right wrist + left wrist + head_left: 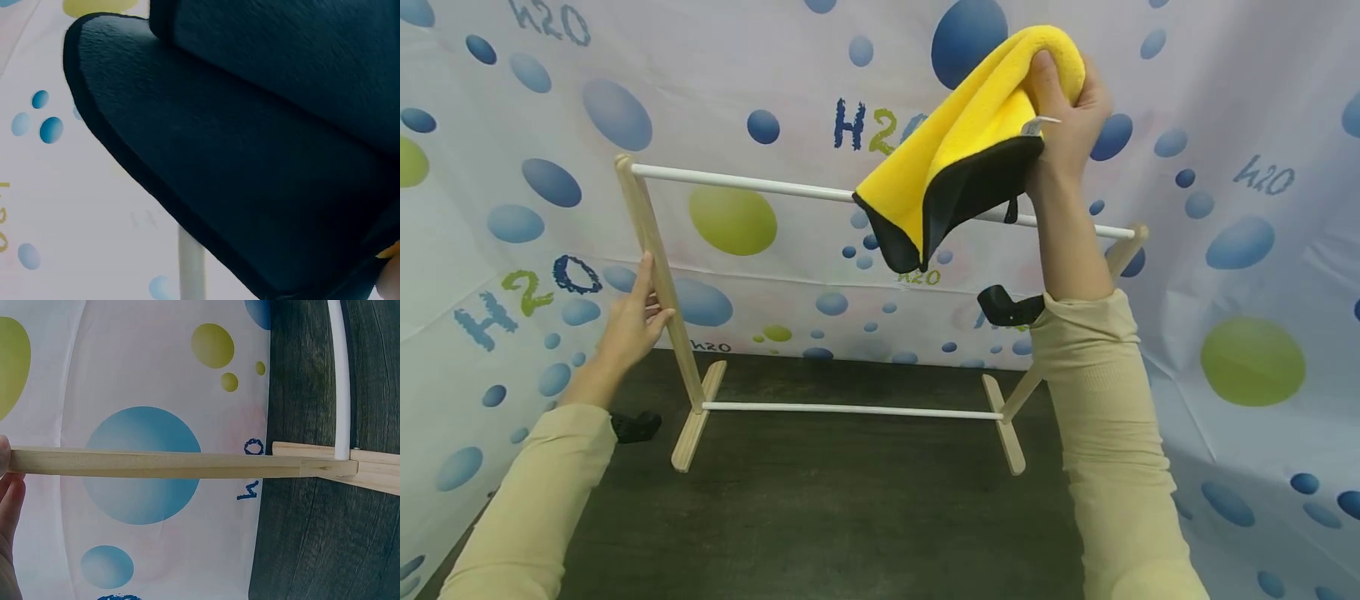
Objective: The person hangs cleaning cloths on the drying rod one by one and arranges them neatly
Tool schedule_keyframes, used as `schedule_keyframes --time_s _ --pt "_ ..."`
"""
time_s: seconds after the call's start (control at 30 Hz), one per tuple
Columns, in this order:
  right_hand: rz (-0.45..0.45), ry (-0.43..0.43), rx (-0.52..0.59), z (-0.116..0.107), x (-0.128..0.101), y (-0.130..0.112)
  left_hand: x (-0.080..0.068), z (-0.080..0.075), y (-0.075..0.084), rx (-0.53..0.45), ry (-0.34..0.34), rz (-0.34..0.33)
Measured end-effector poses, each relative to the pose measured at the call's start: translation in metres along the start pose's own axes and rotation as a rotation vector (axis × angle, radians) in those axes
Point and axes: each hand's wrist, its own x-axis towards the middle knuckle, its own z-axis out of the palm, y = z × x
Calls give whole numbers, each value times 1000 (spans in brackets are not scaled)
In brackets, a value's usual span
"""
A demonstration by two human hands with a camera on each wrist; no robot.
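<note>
A yellow towel (962, 125) with a dark grey reverse and black edging hangs folded from my right hand (1075, 125), which pinches it between thumb and fingers. Its lower part passes in front of the rack's white top bar (737, 182), hiding a stretch of it; I cannot tell whether they touch. A small white label (1037, 125) sticks out near the thumb. The dark reverse (219, 162) fills most of the right wrist view. My left hand (628, 325) grips the rack's left wooden post (676, 321), with fingers on both sides of it (156, 464).
The rack stands on wooden feet (688, 446) on a dark wood-grain surface (820, 500). A white lower bar (850, 408) joins its two sides. Behind and at the sides hangs a white curtain (700, 67) printed with blue and green dots.
</note>
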Motion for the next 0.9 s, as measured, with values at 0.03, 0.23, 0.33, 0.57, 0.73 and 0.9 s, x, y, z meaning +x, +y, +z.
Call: schedule_keyframes --time_s 0.03,0.23,0.33,0.57,0.73,0.9 --pt "-8 20 30 1 3 -1 0 1 0 -5 4 2" --pt "-86 129 82 -1 16 1 0 4 0 -4 30 31" --pt "-82 156 -44 -10 19 10 -1 4 0 -5 42 35" --pt "-61 182 -185 -28 21 26 -3 3 -2 -4 28 30" --pt "-55 159 -200 -33 20 28 -3 1 -1 -16 15 14" --pt "-11 143 -278 -38 14 29 -3 -2 2 -13 22 17"
